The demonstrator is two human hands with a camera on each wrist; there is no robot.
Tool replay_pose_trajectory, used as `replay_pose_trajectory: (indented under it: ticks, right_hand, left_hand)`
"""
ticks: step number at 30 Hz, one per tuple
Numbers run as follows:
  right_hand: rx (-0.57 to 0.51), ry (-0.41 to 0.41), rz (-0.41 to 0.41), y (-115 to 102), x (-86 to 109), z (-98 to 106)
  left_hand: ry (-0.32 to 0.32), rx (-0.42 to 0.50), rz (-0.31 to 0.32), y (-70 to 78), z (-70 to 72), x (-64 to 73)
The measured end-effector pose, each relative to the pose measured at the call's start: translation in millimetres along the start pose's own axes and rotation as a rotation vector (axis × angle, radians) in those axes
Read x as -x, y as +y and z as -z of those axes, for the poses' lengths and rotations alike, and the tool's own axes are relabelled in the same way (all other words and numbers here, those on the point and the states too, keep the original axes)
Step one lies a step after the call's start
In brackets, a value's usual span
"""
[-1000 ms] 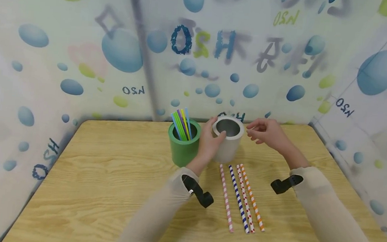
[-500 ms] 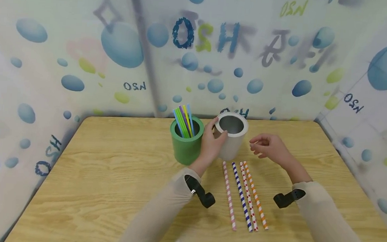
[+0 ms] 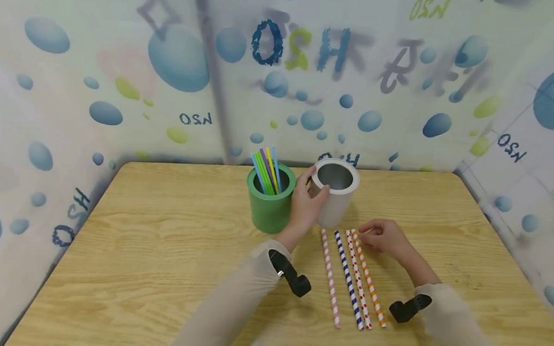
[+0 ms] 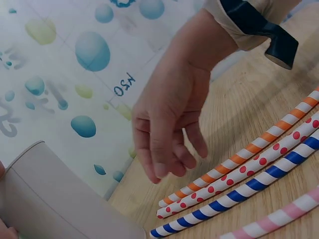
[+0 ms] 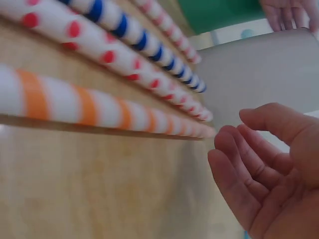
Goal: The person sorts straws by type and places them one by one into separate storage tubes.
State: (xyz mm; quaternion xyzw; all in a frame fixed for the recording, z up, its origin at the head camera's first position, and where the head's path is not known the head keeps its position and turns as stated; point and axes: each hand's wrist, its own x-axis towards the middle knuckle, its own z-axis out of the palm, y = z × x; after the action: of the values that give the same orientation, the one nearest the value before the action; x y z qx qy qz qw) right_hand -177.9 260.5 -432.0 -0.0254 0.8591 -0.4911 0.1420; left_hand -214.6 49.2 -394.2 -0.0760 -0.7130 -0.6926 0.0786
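Observation:
My left hand (image 3: pixel 305 207) grips the left side of an upright light grey cup (image 3: pixel 336 208), thumb over the near rim and fingers behind. The cup's dark inside shows no straws from above. Low over the table, my right hand (image 3: pixel 384 238) has its fingers loosely curved with nothing between them, as the right wrist view shows. Its fingertips are right by the far end of an orange-striped paper straw (image 3: pixel 370 284). Alongside lie a red-dotted straw (image 3: pixel 358 278), a blue-striped straw (image 3: pixel 349 280) and a pink-striped straw (image 3: pixel 330 278).
Left of the grey cup stands a green cup (image 3: pixel 268 215) with several thin coloured straws (image 3: pixel 266 175) leaning in it. The wooden table (image 3: pixel 156 250) ends at a patterned wall (image 3: pixel 164 133) behind the cups.
My right hand has come away from the grey cup's right rim, down and toward me to the straws' far ends. My left hand has stayed on the cup. The head view has shifted slightly.

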Motion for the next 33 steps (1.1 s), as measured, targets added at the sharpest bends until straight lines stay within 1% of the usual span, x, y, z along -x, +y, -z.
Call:
replay_pose_trajectory:
  ticks: [3,8,14,20,23,27,30,33]
  right_hand:
    - [-0.006,0.015,-0.033,7,1.2,-5]
    - [-0.026,0.023,-0.04,12,3.8,-11]
    - [-0.005,0.048,-0.052,14,4.2,-16]
    - [0.014,0.05,-0.053,11,2.9,-18]
    - [0.013,0.059,-0.087,8,1.9,-19]
    - [0.066,0.087,-0.141,4,-0.1,-21]
    - [0.099,0.102,-0.165,1,-1.2,-23]
    - [0.098,0.105,-0.173,0,-2.0,-25]
  left_hand:
    - [-0.005,-0.015,-0.004,0.2,0.0,0.5]
    - [-0.009,-0.013,-0.004,-0.1,-0.7,0.0]
    - [-0.013,-0.007,0.009,-1.4,-2.4,-1.1]
    - [-0.009,-0.012,0.01,-1.4,-2.2,-0.9]
    - [-0.01,-0.013,0.012,-0.5,-1.3,-0.4]
    - [-0.007,-0.011,0.006,-0.3,-0.9,-0.4]
    - [-0.001,-0.011,0.002,-0.8,-0.6,-0.6]
    - [0.002,-0.01,0.006,-1.3,-0.1,-0.7]
